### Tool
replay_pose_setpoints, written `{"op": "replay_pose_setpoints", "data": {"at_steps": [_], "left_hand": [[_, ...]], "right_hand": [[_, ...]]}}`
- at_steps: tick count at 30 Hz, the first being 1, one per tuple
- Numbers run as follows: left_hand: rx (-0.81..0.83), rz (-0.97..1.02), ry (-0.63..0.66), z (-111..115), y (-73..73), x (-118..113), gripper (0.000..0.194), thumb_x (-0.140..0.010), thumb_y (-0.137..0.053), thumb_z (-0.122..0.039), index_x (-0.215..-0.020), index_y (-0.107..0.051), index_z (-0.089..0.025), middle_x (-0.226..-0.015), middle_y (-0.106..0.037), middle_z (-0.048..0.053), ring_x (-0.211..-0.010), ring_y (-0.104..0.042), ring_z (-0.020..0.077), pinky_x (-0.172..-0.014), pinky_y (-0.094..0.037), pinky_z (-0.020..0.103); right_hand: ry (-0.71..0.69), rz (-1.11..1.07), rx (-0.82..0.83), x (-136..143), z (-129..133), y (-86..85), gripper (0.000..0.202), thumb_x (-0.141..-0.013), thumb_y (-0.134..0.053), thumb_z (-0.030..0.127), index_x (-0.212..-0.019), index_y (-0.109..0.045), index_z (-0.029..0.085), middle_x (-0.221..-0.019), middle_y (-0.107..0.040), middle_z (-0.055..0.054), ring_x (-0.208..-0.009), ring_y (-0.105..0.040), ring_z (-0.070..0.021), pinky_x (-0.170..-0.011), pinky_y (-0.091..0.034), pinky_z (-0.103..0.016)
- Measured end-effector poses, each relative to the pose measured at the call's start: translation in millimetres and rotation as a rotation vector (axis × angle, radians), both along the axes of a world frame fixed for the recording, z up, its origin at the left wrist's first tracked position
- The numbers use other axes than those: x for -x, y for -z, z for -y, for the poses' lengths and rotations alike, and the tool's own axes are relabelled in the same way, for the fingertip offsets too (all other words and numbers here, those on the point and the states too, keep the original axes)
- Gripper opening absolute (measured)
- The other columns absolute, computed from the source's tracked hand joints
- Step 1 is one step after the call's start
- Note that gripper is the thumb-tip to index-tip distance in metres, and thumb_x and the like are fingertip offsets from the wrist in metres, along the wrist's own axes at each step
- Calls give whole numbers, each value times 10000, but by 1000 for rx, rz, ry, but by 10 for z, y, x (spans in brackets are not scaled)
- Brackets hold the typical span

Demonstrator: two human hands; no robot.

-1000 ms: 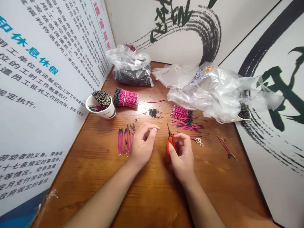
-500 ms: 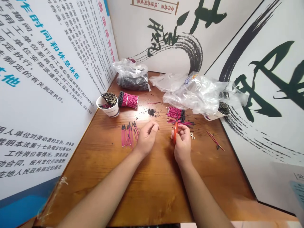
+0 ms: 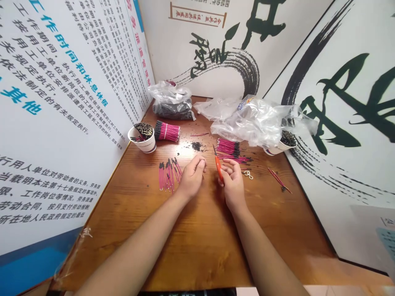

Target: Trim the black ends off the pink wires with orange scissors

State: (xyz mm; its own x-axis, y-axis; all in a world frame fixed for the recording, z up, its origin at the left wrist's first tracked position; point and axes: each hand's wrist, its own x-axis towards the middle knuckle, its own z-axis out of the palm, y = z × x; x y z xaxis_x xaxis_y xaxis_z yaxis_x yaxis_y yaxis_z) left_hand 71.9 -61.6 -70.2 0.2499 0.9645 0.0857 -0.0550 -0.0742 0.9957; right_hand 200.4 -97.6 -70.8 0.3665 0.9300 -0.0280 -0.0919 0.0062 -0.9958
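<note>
1. Just short of the scraps [image 3: 196,146], above the table [image 3: 197,250]: my left hand [image 3: 194,174], fingers pinched narrow on what looks like a wire [image 3: 203,177]; only a thin end shows.
2. Short of the scraps and to their right: my right hand [image 3: 232,179], holding the snips [image 3: 219,167], blade aimed away from me, apart from the wire.
3. Step in hand, as I judge it: trimming wires singly. The next move calls for bringing blade to wire, fingertips clear of the edge.
4. Left of the scraps: loose wires [image 3: 167,174] on my side, a banded bundle [image 3: 169,131], then the filled left cup [image 3: 145,146].
5. Right of the scraps: a stack [image 3: 227,148], a tie [image 3: 248,175], and the right cup [image 3: 273,151], partly under the large bag [image 3: 247,125].
6. Behind the scraps, leftward: the small bag [image 3: 173,107], dark inside.
7. Enclosing all, well beyond the scraps: white walls [image 3: 175,45], the left one printed with text, the others brush-painted.
</note>
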Motion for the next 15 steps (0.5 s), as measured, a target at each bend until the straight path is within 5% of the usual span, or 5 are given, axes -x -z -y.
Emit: {"op": "replay_pose_setpoints", "data": {"at_steps": [8,15], "left_hand": [[-30,-56,-2,-22,-19,3,224,-943,-415,-303,-764,-468,-178,-683,-447,-23,-627,-423,105,-593,-371,221],[-59,-158,105,4,-32,-10,219,-937,-426,-284,-793,-537,-163,-738,-539,-11,-711,-501,123,-697,-417,242]], "right_hand": [[-74,-31,-1,61,37,-39,339,-791,-612,332,-1085,-478,228,-844,-618,0,-602,-551,-122,-488,-428,-225],[-82,85,-86,52,0,45,410,-772,-645,302,-1132,-466,225,-969,-651,-46,-744,-627,-149,-672,-522,-292]]}}
